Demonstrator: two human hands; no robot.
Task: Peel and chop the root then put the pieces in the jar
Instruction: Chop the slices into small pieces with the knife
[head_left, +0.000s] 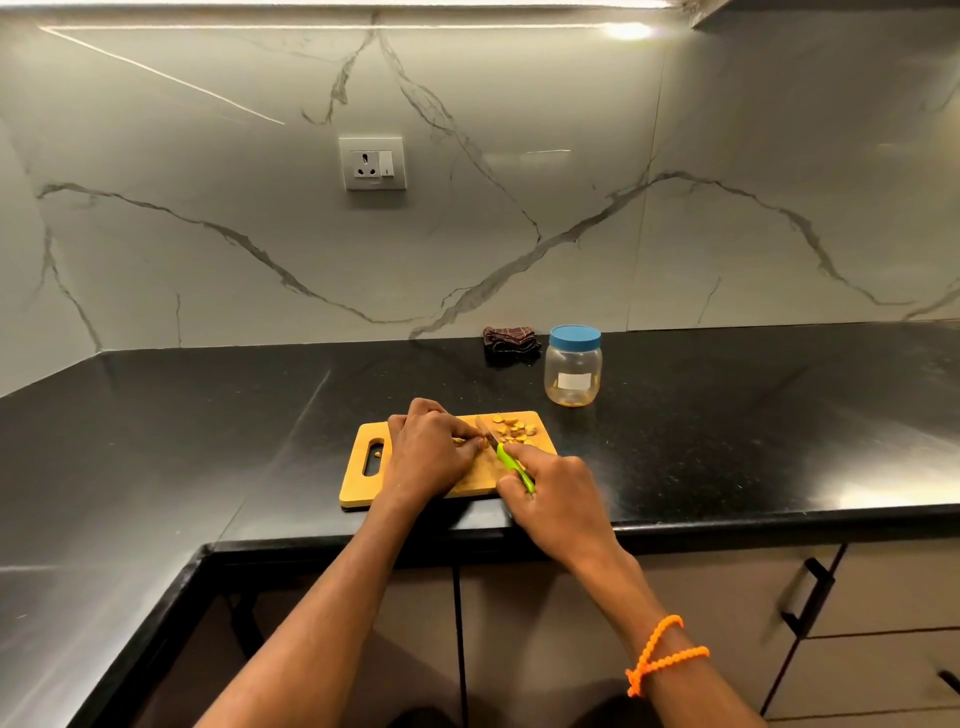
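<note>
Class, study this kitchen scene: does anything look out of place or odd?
One small yellow piece lies by the handle slot of the cutting board, apart from the cut pile. The jar has its lid on, though pieces must go in.

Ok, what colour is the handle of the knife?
Bright green, seen in the head view: the knife handle sits gripped in the right hand.

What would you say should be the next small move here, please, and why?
Probably press the knife down for another slice: the left hand pins the root on the cutting board, the blade sits beside it, and cut pieces lie behind, with the jar lidded.
</note>
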